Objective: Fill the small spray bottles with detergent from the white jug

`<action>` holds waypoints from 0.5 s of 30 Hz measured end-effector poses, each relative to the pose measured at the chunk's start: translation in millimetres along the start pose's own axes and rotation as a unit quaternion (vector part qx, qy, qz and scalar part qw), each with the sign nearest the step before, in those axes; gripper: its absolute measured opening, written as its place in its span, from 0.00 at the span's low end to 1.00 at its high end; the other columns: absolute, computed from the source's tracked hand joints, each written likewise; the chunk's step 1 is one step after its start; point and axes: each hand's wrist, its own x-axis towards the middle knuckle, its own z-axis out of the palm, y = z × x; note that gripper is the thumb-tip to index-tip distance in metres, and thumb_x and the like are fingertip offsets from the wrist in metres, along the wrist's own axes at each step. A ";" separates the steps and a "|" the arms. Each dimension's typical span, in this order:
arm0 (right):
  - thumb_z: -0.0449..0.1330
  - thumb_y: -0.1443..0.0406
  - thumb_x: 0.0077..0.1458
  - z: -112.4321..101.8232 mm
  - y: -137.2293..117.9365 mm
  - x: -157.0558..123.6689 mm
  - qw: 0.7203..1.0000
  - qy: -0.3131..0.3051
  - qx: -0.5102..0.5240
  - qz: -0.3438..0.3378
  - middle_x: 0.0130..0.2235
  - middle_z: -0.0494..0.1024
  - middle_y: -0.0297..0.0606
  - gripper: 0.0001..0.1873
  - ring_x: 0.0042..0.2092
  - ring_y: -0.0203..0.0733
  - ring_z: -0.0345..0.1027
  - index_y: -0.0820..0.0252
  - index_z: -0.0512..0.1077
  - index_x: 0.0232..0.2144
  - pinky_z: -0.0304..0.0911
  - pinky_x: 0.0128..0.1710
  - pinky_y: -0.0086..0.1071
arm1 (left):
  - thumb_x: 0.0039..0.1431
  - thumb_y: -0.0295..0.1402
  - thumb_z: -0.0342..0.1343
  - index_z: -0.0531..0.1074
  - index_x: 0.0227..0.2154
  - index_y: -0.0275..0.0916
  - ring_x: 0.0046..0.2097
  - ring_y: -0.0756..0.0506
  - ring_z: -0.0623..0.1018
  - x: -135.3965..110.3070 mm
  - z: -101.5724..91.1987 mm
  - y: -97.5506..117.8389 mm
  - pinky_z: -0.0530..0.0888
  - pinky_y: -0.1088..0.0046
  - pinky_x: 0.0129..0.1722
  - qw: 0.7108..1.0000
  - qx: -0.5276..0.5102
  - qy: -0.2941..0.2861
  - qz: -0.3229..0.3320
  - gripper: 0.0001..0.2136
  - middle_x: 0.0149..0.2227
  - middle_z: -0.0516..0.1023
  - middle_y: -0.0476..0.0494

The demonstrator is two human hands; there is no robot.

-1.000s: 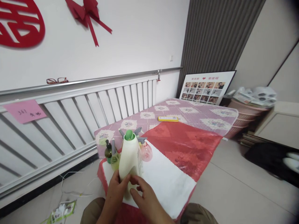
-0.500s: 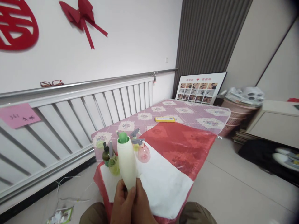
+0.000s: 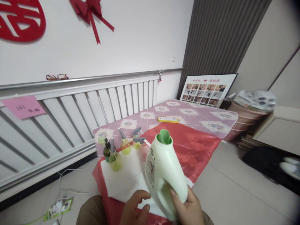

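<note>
My right hand (image 3: 187, 204) grips the handle of a pale green detergent bottle (image 3: 164, 168). The bottle is tilted, its uncapped mouth up with a green spout inside, and a printed label faces left. Just left of its base, my left hand (image 3: 137, 207) is off the bottle, thumb and fingers apart and holding nothing. Beyond the hands stand several spray bottles with grey triggers: a yellow-green one (image 3: 115, 161) in front and another yellow one (image 3: 126, 147) behind it. A pink spray bottle (image 3: 143, 153) is partly hidden by the detergent bottle. A dark green pump bottle (image 3: 107, 150) stands at the left.
A white cloth (image 3: 124, 181) and a red cloth (image 3: 187, 147) cover the near part of the flower-patterned table (image 3: 161, 108). A yellow box (image 3: 168, 119) lies farther back. The radiator (image 3: 93, 109) runs along the left, and pink baskets (image 3: 246, 114) stand at the right.
The detergent bottle has moved right and turned, bringing its label and handle into view. My left hand has come off it, while my right hand now holds the handle.
</note>
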 end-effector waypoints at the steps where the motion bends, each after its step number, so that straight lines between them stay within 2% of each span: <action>1: 0.62 0.55 0.42 -5.4 4.6 8.1 1.000 0.007 -0.007 -0.013 0.28 0.82 0.38 0.16 0.29 0.46 0.74 0.59 0.76 0.32 0.70 0.29 0.32 | 0.54 0.40 0.54 0.76 0.37 0.42 0.42 0.41 0.77 2.3 -5.6 -8.1 0.74 0.64 0.45 0.999 0.049 0.009 0.014 0.11 0.38 0.79 0.40; 4: 0.62 0.55 0.41 -12.7 17.8 32.7 0.998 0.031 -0.025 -0.042 0.29 0.82 0.38 0.17 0.30 0.47 0.74 0.59 0.77 0.32 0.70 0.31 0.33 | 0.54 0.33 0.52 0.75 0.39 0.42 0.48 0.40 0.76 9.1 -24.2 -33.7 0.72 0.60 0.52 0.983 0.176 0.002 0.047 0.11 0.44 0.78 0.39; 8: 0.62 0.55 0.40 -11.9 32.5 54.4 0.997 0.058 -0.027 -0.033 0.28 0.81 0.39 0.17 0.30 0.46 0.73 0.60 0.76 0.30 0.70 0.30 0.35 | 0.55 0.31 0.49 0.74 0.42 0.39 0.49 0.40 0.75 15.7 -46.8 -57.9 0.71 0.56 0.52 0.953 0.298 0.011 0.042 0.13 0.46 0.77 0.36; 11: 0.62 0.54 0.40 -9.5 41.5 57.6 0.998 0.052 -0.027 -0.023 0.29 0.82 0.40 0.17 0.31 0.47 0.74 0.60 0.75 0.30 0.71 0.32 0.36 | 0.54 0.29 0.50 0.73 0.43 0.38 0.49 0.39 0.75 17.3 -57.3 -62.1 0.71 0.54 0.52 0.936 0.352 -0.013 0.024 0.14 0.47 0.77 0.36; 15: 0.62 0.55 0.38 -6.8 48.5 53.3 0.999 0.027 -0.026 -0.013 0.29 0.82 0.40 0.18 0.31 0.47 0.75 0.60 0.75 0.30 0.71 0.32 0.36 | 0.52 0.26 0.49 0.74 0.40 0.38 0.49 0.40 0.74 14.6 -61.2 -59.4 0.71 0.56 0.51 0.926 0.376 -0.033 0.005 0.14 0.46 0.77 0.37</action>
